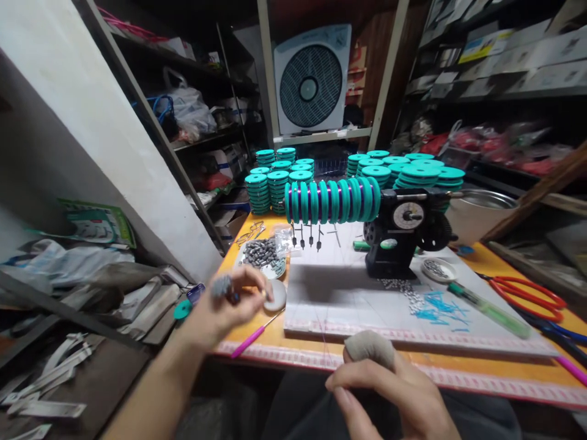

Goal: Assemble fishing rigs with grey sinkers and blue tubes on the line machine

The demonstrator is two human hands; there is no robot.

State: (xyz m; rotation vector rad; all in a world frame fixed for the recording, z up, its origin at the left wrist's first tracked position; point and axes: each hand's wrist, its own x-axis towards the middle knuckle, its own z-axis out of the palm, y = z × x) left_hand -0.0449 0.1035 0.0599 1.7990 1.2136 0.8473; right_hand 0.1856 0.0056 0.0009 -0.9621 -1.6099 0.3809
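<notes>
Purple thread (323,342), very fine, hangs just beyond the right hand (397,388), whose grip is closed with thumb and forefinger tips together, apparently on the strand, though it is too faint to follow clearly. A pinch like that suits something so thin, and the wrap (369,348) around a finger probably guards the skin.

Ahead and to the left, the left hand (238,299) curls above the edge of a round grey disc (276,297); blur hides whether its fingertips meet or hold anything. Just below that grip lies a pink-handled tool (250,341), and beyond it a bowl of dark beads (261,252), presumably kept within reach.

Farther out from the right grip, a black winder (389,232) stands on a white board (321,293) atop the orange bench (275,336). It carries a row of teal spools (332,201) on its side, likely so they can turn together. Red-handled scissors (527,294) rest well to the right, and stacked spools (277,177) stand farthest back.
</notes>
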